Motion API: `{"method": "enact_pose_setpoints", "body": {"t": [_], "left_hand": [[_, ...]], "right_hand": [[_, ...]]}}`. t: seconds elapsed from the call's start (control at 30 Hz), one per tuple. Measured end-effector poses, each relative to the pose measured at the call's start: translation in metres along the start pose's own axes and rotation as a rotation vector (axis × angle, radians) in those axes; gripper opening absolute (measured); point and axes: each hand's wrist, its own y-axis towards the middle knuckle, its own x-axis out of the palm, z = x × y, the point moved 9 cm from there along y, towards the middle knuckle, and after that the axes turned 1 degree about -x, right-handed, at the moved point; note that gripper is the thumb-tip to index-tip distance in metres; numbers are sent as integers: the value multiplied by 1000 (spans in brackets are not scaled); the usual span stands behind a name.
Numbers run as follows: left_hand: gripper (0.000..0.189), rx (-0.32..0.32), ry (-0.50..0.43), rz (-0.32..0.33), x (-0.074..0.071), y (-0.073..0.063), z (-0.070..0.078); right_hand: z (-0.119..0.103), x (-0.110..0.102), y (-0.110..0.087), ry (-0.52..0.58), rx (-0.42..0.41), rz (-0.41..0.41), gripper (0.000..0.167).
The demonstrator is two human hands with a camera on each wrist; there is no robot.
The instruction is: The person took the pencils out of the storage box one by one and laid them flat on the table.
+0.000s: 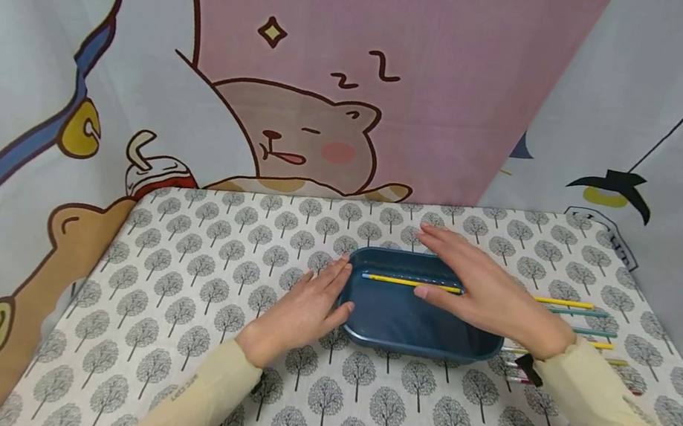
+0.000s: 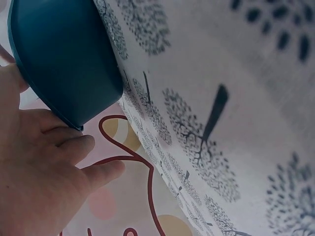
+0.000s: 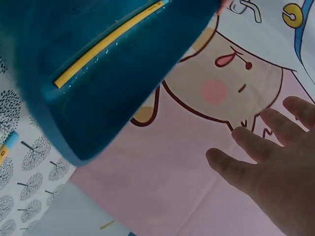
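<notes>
A dark blue rectangular tray [image 1: 420, 349] stands on the table. In it, along its far side, lies a yellow pencil [image 1: 394, 280], also visible in the right wrist view [image 3: 108, 45]. My left hand [image 1: 303, 310] rests at the tray's left end, fingers extended; in the left wrist view its fingertips are at the rim of the tray [image 2: 64, 54]. My right hand [image 1: 491, 291] is held over the tray's right part, fingers straight and thumb apart, with nothing in its grasp. From the head it hides part of the tray's right end.
Right of the tray, several pencils lie side by side, among them a yellow one [image 1: 564, 303] and a teal one [image 1: 595, 333], partly behind my right forearm. A tree-patterned cloth [image 1: 206, 371] covers the table. Behind it hangs a cartoon-printed curtain [image 1: 459, 74].
</notes>
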Motion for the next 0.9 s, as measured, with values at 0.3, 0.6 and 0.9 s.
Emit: {"method": "enact_pose_setpoints", "body": {"t": [0.3,0.6,0.9], "left_hand": [[72,-2,-4,-2,2,1,-1],[71,-3,-2,0,1,0,-1],[72,-2,13,-6,1,0,0]], "right_hand": [[4,18,24,23,10,-66,77],[5,31,38,71,-27,-111,70],[6,47,46,112,-80,-173,61]]}}
